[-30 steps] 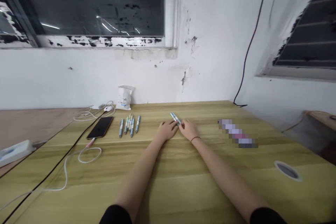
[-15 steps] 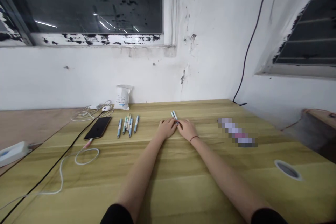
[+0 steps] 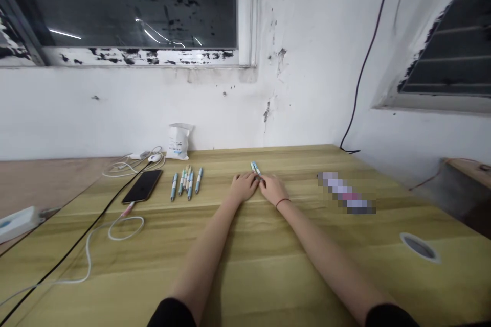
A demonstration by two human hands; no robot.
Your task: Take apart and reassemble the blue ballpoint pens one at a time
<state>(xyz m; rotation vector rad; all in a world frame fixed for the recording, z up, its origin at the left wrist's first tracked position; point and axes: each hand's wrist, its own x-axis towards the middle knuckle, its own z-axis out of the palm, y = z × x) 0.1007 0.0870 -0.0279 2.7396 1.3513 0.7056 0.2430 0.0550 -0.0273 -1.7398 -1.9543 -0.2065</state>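
Two slim pens [image 3: 255, 167] with light blue and pale green on their barrels lie side by side on the wooden table, pointing away from me. My left hand [image 3: 244, 187] is closed at their near ends from the left. From the right, my right hand [image 3: 273, 189], with a thin red band at its wrist, closes on the same ends. The fingertips of both hands meet there and hide the lower part of the pens. Several similar pens [image 3: 186, 182] are spread in a loose group to the left of my hands.
A phone [image 3: 142, 186] with a white charging cable [image 3: 89, 250] lies at the left. Behind the pens stands a white packet [image 3: 178, 141] against the wall. A pixelated long object [image 3: 345, 193] rests at the right, near a round cable hole [image 3: 420, 247] in the table.
The two pens have turned a little between my fingers: more colour shows on their far ends, which looked mostly white before. Both hands stay in place.
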